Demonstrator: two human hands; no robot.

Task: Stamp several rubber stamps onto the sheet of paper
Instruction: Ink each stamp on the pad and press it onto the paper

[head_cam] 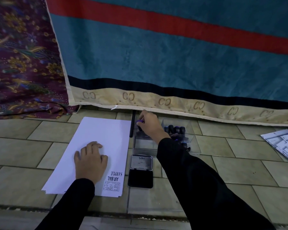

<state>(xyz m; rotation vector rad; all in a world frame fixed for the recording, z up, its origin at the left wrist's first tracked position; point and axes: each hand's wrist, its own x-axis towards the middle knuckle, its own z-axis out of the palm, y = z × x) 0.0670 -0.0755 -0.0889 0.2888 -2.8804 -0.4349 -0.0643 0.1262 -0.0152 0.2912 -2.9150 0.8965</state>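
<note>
Now | left hand [90,161] flat on paper [105,131], fingers [96,145] apart | right hand [150,126] apparently pinching purple-topped stamp [139,121]

Left hand [90,161] flat on paper sheet [100,135], frame centre-left; right hand [149,124] pinches purple-topped stamp [139,122] above clear tray [192,140].

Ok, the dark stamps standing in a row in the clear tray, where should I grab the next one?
Probably pinch its rounded handle top, coming straight down from above. The stamps stand upright and packed side by side in the clear tray, so their sides are blocked and only the tops are free.
</note>
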